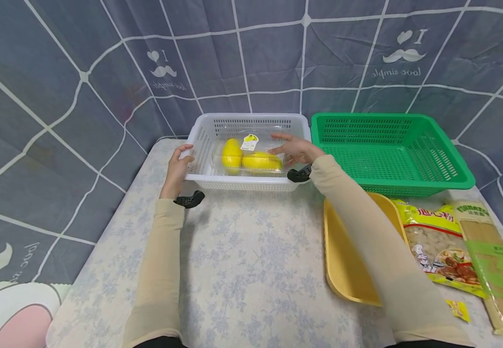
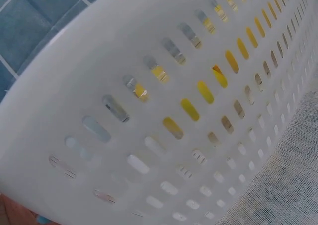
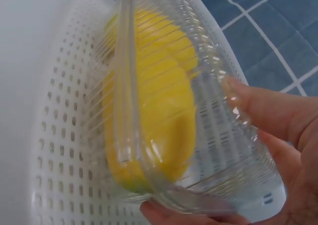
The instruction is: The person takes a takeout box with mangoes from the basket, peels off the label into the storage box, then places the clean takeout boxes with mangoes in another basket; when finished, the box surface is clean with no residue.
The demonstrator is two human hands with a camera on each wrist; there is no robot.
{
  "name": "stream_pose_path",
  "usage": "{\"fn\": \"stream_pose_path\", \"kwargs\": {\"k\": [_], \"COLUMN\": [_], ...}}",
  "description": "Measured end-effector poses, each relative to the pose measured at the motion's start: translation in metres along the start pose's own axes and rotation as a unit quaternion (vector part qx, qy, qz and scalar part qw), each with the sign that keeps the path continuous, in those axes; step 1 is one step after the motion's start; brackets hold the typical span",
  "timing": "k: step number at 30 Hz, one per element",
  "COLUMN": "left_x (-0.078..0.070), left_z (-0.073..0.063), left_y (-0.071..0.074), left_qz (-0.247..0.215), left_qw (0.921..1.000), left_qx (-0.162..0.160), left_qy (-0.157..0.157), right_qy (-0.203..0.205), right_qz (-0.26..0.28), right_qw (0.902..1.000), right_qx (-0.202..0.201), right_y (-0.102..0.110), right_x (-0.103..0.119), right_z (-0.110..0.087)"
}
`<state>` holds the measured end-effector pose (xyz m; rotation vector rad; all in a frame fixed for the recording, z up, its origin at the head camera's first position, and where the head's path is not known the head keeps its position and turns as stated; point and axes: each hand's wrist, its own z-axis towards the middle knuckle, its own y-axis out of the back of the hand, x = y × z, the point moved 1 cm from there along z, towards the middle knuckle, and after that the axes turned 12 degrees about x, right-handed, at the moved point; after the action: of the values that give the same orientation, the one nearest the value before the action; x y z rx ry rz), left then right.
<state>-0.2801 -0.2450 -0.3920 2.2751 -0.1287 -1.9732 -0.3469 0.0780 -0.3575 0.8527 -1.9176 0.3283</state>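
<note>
We judge the step in hand as handling the clear box of yellow fruits within the white basket, on the table's far part, left of the green basket. Our right hand grips the box's right end, thumb and fingers spread around it; our left grips the basket's left rim. The next move likely calls for firm, even pressure on thin plastic.
</note>
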Motion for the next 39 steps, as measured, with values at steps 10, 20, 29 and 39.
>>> {"fn": "stream_pose_path", "kwargs": {"k": [10,20,29,39], "left_x": [0.004,0.001,0.003,0.004], "left_z": [0.003,0.001,0.003,0.005], "left_y": [0.001,0.000,0.001,0.002], "left_qz": [-0.006,-0.010,-0.007,-0.017], "left_qw": [1.0000,0.9999,0.9999,0.9999], "left_qx": [0.003,-0.002,-0.002,0.001], "left_qy": [-0.001,0.003,0.009,0.003], "right_qy": [0.075,0.121,0.174,0.228], "right_qz": [-0.046,-0.066,-0.059,-0.045], "right_qw": [0.9955,0.9868,0.9758,0.9625], "right_qx": [-0.034,-0.085,-0.119,-0.140], "right_y": [0.001,0.013,0.018,0.015], "right_x": [0.001,-0.001,-0.012,-0.023], "right_z": [-0.017,-0.047,-0.085,-0.132]}}
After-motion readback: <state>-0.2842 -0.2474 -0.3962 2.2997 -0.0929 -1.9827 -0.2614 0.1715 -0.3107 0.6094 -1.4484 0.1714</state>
